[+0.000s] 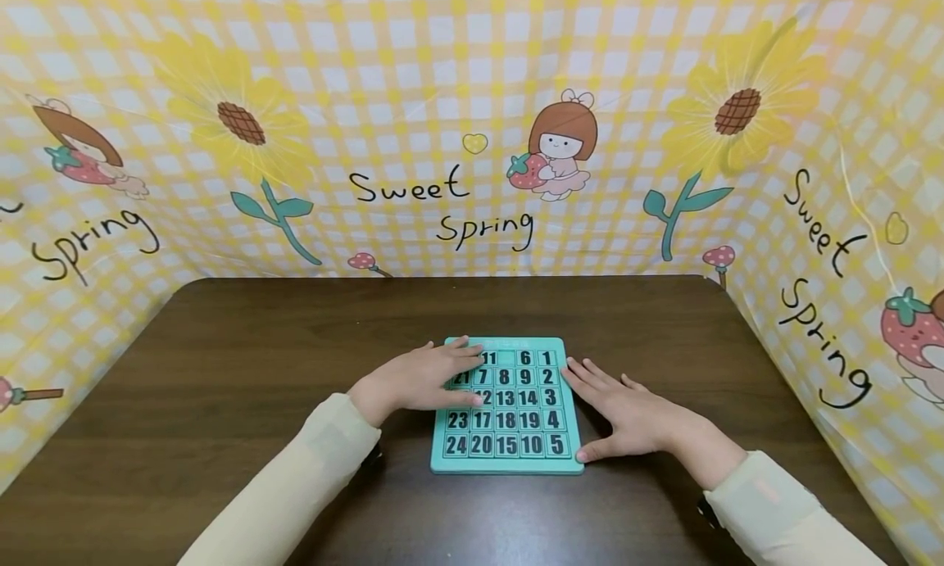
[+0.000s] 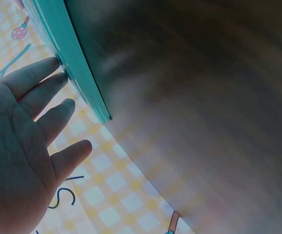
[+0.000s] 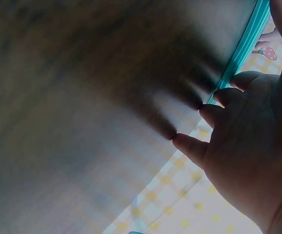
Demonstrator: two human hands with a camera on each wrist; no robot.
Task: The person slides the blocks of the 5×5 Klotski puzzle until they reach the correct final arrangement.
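Note:
A teal sliding number puzzle (image 1: 507, 467) lies flat on the brown table, its black-numbered tiles in rows. One gap shows in its top row, between 11 and 6. Over the upper left part of the puzzle is my left hand (image 1: 419, 378), fingers extended and covering some tiles, thumb by the 12. My right hand (image 1: 640, 417) is spread along the right side, with fingertips by the upper edge and the thumb at the lower right corner. Both wrist views show the puzzle's teal side (image 2: 80, 63) close to loosely straight fingers.
Brown wood-grain table (image 1: 295, 320) surrounds the puzzle on every side. A yellow checked cloth (image 1: 413, 99) with flowers and lettering hangs behind the table and along its left and right sides.

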